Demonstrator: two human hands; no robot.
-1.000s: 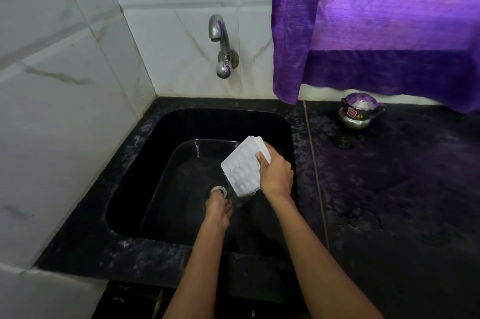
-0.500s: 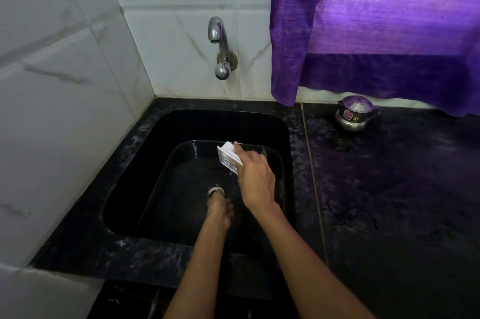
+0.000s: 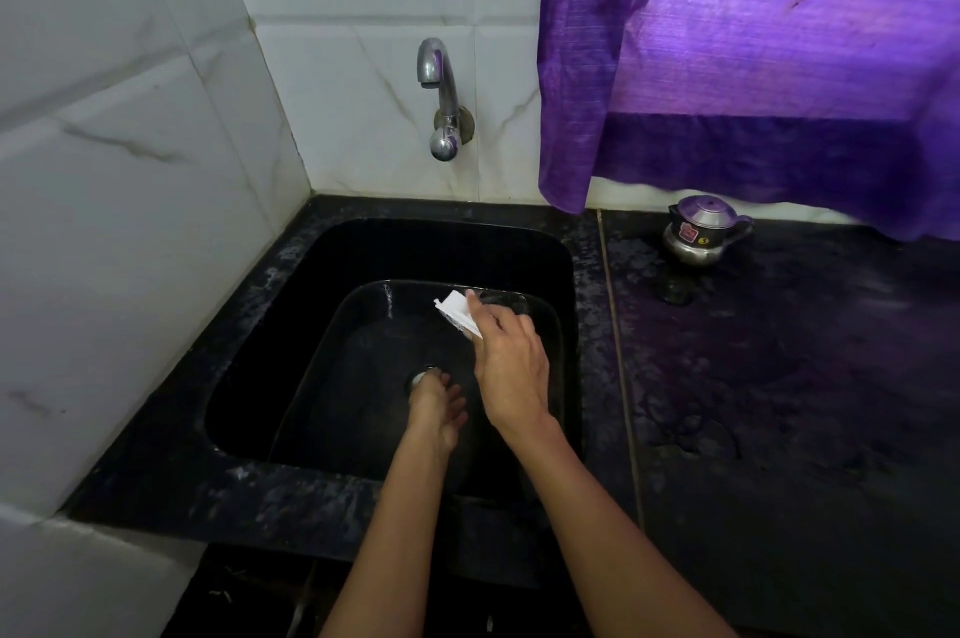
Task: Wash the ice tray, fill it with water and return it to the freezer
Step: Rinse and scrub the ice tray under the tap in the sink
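Over a black sink (image 3: 569,325), the right hand (image 3: 511,367) grips the white ice tray (image 3: 458,312), tilted, likely to drain. The left hand (image 3: 435,408) rests at the drain (image 3: 420,377), fingers loosely curled, holding nothing.

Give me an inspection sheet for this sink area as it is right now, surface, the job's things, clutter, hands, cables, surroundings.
Surface: black stone counter with pale smears, and a black sink set into it.
Job's things: white ice tray held over the sink, mostly hidden behind the hand; tap on the wall, no water seen running.
Clutter: small metal kettle with a sticker, on the counter to the right of the sink.
Hands: right hand grips the ice tray; left hand is low in the sink at the drain, its fingers hidden.
Cables: nothing seen.
Surroundings: white marbled wall tiles; purple curtain hanging above the counter.
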